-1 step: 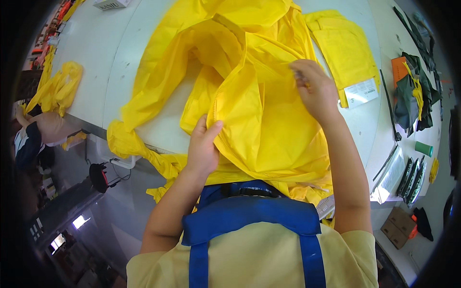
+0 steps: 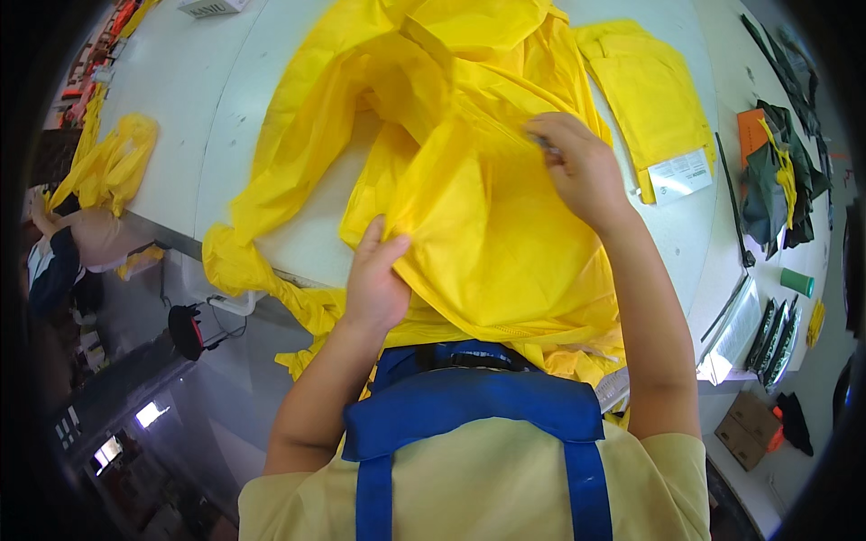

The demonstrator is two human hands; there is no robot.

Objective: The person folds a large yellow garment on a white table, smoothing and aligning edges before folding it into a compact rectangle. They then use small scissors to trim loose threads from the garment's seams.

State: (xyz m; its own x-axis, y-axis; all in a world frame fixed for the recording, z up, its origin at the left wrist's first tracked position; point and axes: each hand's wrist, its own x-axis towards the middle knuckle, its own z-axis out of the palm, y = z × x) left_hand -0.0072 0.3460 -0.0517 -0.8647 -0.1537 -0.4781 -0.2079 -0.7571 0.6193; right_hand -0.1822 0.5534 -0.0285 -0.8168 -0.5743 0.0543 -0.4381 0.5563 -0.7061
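A large yellow jacket (image 2: pixel 505 225), thin and smooth like rainwear, lies bunched over the table edge in front of me. My left hand (image 2: pixel 377 279) pinches the jacket's front edge between thumb and fingers, near the middle. Over the jacket's right half hovers my right hand (image 2: pixel 582 167), its fingers closed. A small greyish thing (image 2: pixel 544 144) pokes out at its fingertips, mostly hidden, and its kind cannot be made out. A zipper shows along the lower edge of the cloth.
A folded yellow garment (image 2: pixel 645 99) with a white label card (image 2: pixel 681 176) lies at the right. Dark packets (image 2: pixel 776 338), a green roll (image 2: pixel 796 280) and dark cloth (image 2: pixel 767 194) are farther right. At the left, another person's arm (image 2: pixel 99 236) is beside yellow cloth (image 2: pixel 113 167).
My right hand has moved slightly left. The zipper edge above my left hand has turned over, so plain cloth faces up there. My left hand keeps its grip.
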